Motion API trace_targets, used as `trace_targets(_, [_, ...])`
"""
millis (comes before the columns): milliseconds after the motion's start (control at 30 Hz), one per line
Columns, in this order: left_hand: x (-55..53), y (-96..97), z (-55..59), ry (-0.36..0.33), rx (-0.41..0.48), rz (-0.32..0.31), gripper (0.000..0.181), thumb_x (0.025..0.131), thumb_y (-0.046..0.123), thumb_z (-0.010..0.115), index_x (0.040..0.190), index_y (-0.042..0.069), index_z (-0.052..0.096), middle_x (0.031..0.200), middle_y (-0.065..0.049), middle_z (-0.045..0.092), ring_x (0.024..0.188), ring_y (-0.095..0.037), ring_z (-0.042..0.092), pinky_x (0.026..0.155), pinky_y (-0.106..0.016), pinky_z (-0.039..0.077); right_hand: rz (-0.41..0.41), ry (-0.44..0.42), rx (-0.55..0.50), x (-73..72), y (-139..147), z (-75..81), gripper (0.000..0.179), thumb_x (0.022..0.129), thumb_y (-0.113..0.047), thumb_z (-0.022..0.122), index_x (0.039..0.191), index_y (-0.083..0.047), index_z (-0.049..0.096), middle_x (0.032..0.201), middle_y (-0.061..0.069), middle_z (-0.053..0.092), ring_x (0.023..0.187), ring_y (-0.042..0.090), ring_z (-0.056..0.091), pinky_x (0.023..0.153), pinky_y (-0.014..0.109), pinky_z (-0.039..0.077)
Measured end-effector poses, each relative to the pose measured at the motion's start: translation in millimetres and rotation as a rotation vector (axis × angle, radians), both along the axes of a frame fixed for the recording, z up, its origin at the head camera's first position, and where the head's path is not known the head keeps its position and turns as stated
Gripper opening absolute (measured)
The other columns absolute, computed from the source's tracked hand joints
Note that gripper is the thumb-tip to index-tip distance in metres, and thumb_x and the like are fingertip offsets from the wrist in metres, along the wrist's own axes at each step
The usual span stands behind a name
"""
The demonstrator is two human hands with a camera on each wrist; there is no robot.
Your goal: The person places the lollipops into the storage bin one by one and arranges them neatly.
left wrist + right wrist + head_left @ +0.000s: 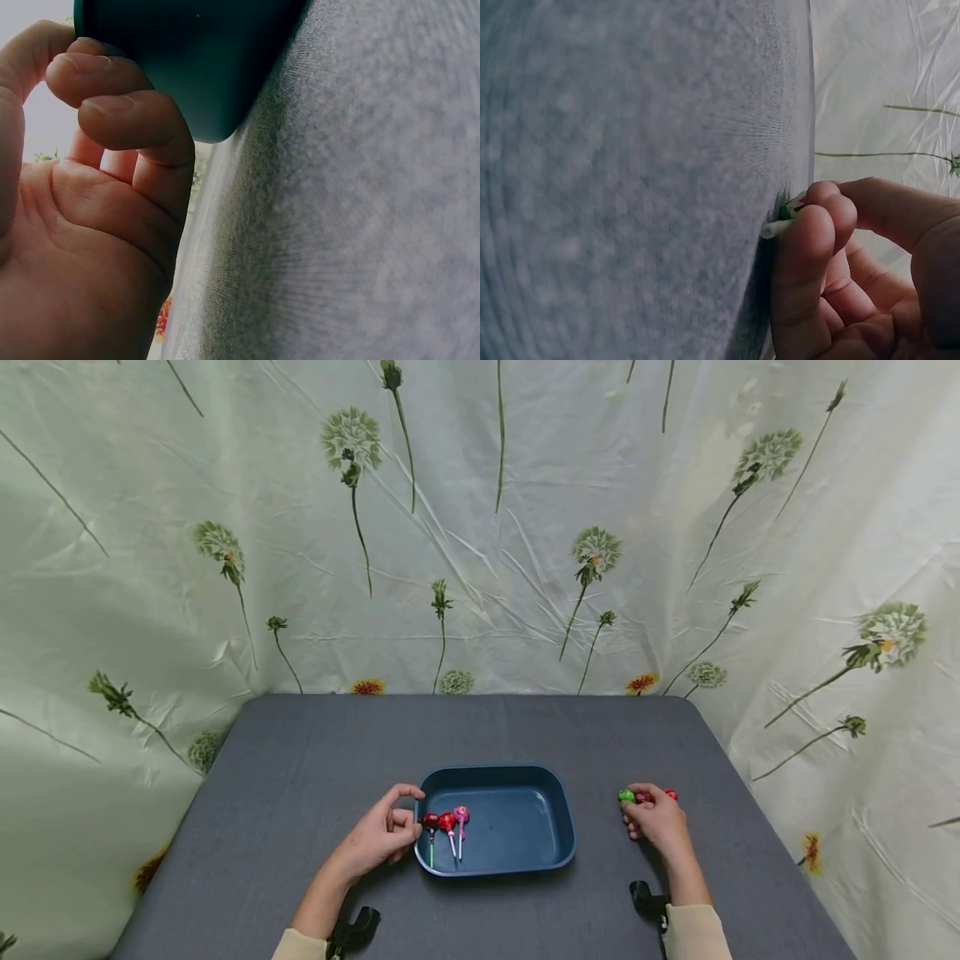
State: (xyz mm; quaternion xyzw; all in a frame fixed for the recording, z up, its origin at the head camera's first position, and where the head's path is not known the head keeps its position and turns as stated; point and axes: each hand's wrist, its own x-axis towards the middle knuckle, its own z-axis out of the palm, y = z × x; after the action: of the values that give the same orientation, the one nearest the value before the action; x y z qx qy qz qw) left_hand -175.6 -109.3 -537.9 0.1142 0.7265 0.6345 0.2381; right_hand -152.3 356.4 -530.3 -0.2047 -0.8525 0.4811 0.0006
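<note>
Over table point(330, 735), right hand point(662, 823) curled, pinching lollipop point(775, 228)

Right-side lollipops point(626, 795) partly hidden behind the right hand point(658, 820)

Nearer than the blue tray point(517, 839) and off to its left, a plain cream sleeve point(302, 945) ends at the wrist; a matching sleeve point(699, 933) shows to the tray's right. Beside each cuff sits a black, rounded, hook-shaped wrist device, left point(363, 928) and right point(647, 900). The hands are bare, the left hand point(381, 828) with short nails.
</note>
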Motion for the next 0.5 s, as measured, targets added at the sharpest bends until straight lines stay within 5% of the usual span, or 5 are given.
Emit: trace_targets(500, [0.1,-0.1,0.8,-0.005,0.001,-0.001,0.053,0.092,0.014,0.067,0.137,0.012,0.038,0.069,-0.002,0.055,0.052,-0.015,0.048,0.049,-0.026,0.043,0.010,0.006,-0.040,-0.1,-2.1,-1.3,0.034,0.090,-0.006,0.066,0.121,0.002,0.056,0.068,0.005,0.064,0.053,0.013,0.058,0.049,0.029,0.053])
